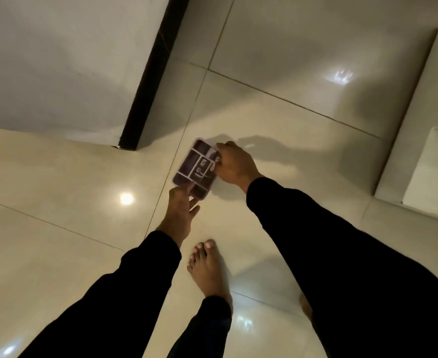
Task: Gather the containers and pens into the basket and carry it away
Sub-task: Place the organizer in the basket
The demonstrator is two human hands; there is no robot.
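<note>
glossy tiled floor [277, 120] | left hand [180, 210], right hand [234, 164] grasping rectangular compartmented basket [196, 169] edges

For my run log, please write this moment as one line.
stage: carrying | basket: held over floor | left hand: grips near corner | right hand: grips right edge | contents: unclear

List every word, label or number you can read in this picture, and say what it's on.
None can be read.
Basket, held by the left hand and right hand: pale marks on items in its compartments, too small and blurred to read.
Floor, wall and sleeves: no text.
</note>
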